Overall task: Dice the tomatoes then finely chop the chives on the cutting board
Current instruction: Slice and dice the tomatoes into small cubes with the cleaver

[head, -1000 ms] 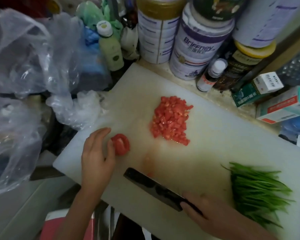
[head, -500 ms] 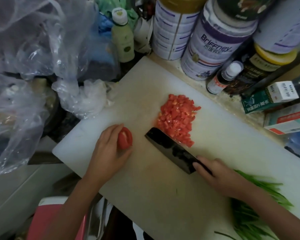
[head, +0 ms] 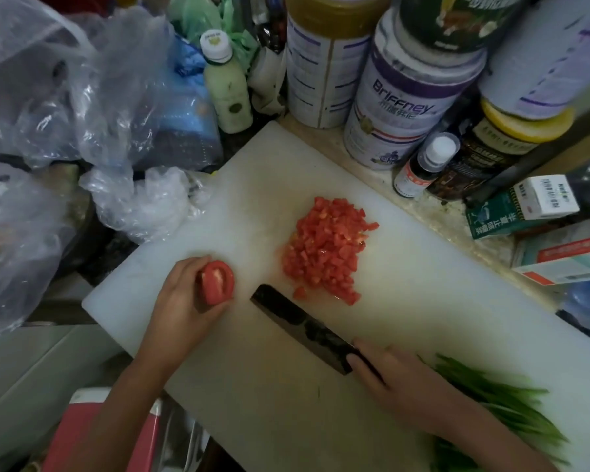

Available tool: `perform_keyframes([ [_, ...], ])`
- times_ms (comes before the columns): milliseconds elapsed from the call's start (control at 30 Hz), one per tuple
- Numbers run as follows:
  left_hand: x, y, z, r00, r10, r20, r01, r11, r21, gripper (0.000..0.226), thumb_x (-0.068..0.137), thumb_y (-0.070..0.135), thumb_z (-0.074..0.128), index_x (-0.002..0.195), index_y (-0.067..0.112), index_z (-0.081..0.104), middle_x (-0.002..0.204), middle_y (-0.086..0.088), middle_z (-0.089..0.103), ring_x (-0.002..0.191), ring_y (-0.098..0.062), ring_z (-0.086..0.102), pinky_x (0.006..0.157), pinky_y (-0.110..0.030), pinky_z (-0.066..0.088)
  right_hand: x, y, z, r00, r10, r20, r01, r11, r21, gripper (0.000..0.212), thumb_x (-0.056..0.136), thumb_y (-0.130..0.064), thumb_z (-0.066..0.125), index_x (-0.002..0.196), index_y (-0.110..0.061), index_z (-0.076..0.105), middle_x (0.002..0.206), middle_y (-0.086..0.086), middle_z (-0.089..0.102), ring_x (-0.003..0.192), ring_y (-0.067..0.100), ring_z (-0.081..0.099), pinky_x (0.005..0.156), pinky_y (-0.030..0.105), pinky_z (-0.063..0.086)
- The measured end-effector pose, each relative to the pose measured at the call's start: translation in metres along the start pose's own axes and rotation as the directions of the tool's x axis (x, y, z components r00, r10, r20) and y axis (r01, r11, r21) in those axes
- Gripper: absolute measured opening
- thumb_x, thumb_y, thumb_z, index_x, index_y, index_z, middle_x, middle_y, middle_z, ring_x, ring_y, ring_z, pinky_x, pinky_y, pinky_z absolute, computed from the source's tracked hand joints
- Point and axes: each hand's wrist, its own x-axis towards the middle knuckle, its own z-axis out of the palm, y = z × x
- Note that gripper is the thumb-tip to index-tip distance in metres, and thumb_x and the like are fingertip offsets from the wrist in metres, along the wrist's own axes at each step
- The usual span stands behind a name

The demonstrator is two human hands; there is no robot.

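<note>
Tomato half [head: 216,282], red and uncut, is sitting pinched in the left hand [head: 184,301] at centre-left, steadied for dicing, while the right hand [head: 399,383] is gripping the dark cleaver [head: 300,327].

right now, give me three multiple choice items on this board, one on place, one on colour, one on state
1. Where do the chives lie on the cutting board? A. near right end B. far left corner C. its middle
2. What colour is the knife blade? A. black B. white C. red
3. What is the left hand doing? A. lying flat B. holding a tomato piece in its grip C. hanging idle
Key: 1 A, they lie beside the right hand; 2 A, it looks dark throughout; 3 B, it curls round the piece.
</note>
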Motion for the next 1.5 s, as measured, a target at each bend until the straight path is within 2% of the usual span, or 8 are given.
perform_keyframes([
  [367, -0.020, 0.005, 0.007, 0.996, 0.065, 0.059, -0.066, 0.998, 0.016, 0.069, 0.069, 0.014, 0.088, 0.130, 0.010, 0.057, 0.123, 0.007, 0.050, 0.113, -0.012, 0.051, 0.100, -0.026, 0.040, 0.006, 0.001, -0.015, 0.950, -0.038, -0.310, 0.057, 0.997, 0.053, 0.015, 0.096, -0.046, 0.031, 0.085, -0.040, 0.039, 0.056, -0.004, 0.046, 0.047, 0.014, 0.047, 0.044, 0.026, 0.033],
  [600, -0.036, 0.000, 0.003, 0.991, 0.110, 0.081, -0.101, 0.989, -0.109, 0.056, 0.076, 0.027, 0.083, 0.124, 0.029, 0.052, 0.119, 0.012, 0.053, 0.109, -0.009, 0.054, 0.093, 0.002, 0.029, -0.015, -0.043, 0.008, 0.932, 0.047, -0.360, 0.031, 0.978, 0.207, 0.018, 0.094, -0.046, 0.038, 0.078, -0.038, 0.042, 0.052, -0.002, 0.047, 0.042, 0.013, 0.043, 0.043, 0.031, 0.034],
  [800, -0.037, -0.009, 0.007, 0.981, 0.172, 0.090, -0.146, 0.959, -0.242, 0.053, 0.070, 0.051, 0.072, 0.119, 0.041, 0.053, 0.117, 0.024, 0.056, 0.108, 0.007, 0.053, 0.093, -0.002, 0.035, -0.012, -0.067, 0.048, 0.915, 0.193, -0.355, -0.085, 0.951, 0.297, 0.028, 0.082, -0.060, 0.028, 0.086, -0.035, 0.041, 0.062, -0.002, 0.049, 0.061, 0.007, 0.048, 0.050, 0.017, 0.031],
  [933, -0.036, -0.023, 0.015, 0.972, 0.221, 0.080, -0.187, 0.933, -0.307, 0.061, 0.072, 0.023, 0.088, 0.120, 0.037, 0.055, 0.119, 0.018, 0.060, 0.108, 0.009, 0.055, 0.092, -0.003, 0.038, -0.004, -0.077, 0.070, 0.895, 0.292, -0.337, -0.193, 0.935, 0.296, 0.028, 0.078, -0.062, 0.021, 0.094, -0.042, 0.034, 0.068, 0.000, 0.049, 0.080, 0.006, 0.046, 0.060, 0.016, 0.036],
  [1133, -0.031, -0.035, 0.021, 0.946, 0.320, 0.045, -0.284, 0.891, -0.354, 0.053, 0.075, 0.046, 0.071, 0.124, 0.027, 0.061, 0.119, 0.017, 0.061, 0.109, 0.001, 0.058, 0.095, -0.011, 0.043, 0.006, -0.086, 0.085, 0.853, 0.362, -0.377, -0.269, 0.923, 0.276, 0.015, 0.088, -0.061, 0.029, 0.097, -0.049, 0.034, 0.062, 0.005, 0.047, 0.068, 0.015, 0.050, 0.065, 0.011, 0.039],
  [1200, -0.029, -0.037, 0.022, 0.940, 0.338, 0.042, -0.303, 0.885, -0.353, 0.053, 0.075, 0.047, 0.070, 0.124, 0.028, 0.060, 0.121, 0.021, 0.058, 0.109, 0.004, 0.057, 0.095, -0.008, 0.041, 0.003, -0.087, 0.086, 0.843, 0.347, -0.411, -0.270, 0.934, 0.235, 0.057, 0.064, -0.090, 0.007, 0.102, -0.054, 0.028, 0.060, 0.005, 0.049, 0.064, 0.011, 0.051, 0.062, 0.012, 0.039],
  [1267, -0.027, -0.038, 0.021, 0.934, 0.356, 0.034, -0.322, 0.879, -0.352, 0.054, 0.075, 0.046, 0.070, 0.125, 0.030, 0.058, 0.124, 0.024, 0.053, 0.109, 0.005, 0.056, 0.095, -0.006, 0.040, -0.001, -0.084, 0.089, 0.843, 0.346, -0.413, -0.291, 0.937, 0.191, 0.082, 0.041, -0.095, -0.017, 0.106, -0.056, 0.015, 0.065, -0.009, 0.058, 0.064, 0.008, 0.054, 0.057, 0.014, 0.039],
  [1500, -0.022, -0.041, 0.024, 0.916, 0.400, 0.016, -0.373, 0.868, -0.329, 0.052, 0.077, 0.046, 0.069, 0.125, 0.030, 0.058, 0.124, 0.031, 0.052, 0.111, 0.008, 0.054, 0.094, -0.006, 0.040, 0.014, -0.088, 0.092, 0.880, 0.364, -0.306, -0.345, 0.931, 0.117, 0.096, 0.040, -0.092, -0.025, 0.098, -0.041, 0.032, 0.058, 0.003, 0.046, 0.055, 0.015, 0.048, 0.056, 0.020, 0.038],
])
